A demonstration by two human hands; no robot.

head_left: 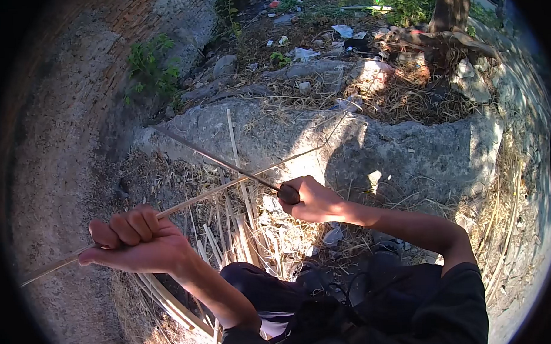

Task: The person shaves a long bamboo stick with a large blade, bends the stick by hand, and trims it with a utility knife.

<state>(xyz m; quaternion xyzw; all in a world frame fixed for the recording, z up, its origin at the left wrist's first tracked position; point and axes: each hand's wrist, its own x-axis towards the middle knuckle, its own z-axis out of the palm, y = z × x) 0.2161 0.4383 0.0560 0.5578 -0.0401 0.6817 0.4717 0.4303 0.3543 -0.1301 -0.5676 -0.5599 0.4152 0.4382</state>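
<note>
My left hand (141, 242) is closed around a long thin bamboo strip (194, 200). The strip slants from the lower left up to the right, and its far end thins into a dark twig-like tip above the stone ledge. My right hand (316, 201) grips the dark rounded handle of a long narrow knife (211, 157). Its blade points up and to the left and crosses the strip between my two hands. Whether the blade touches the strip, I cannot tell. Several pale split strips (244, 237) stand and lie just below the crossing.
A stone ledge (408, 155) runs across in front, with dry grass, litter and a tree trunk (452, 8) behind it. On the left rises a rough wall (51, 168). More long strips (174, 306) lie beside my legs at the lower left, among straw and shavings.
</note>
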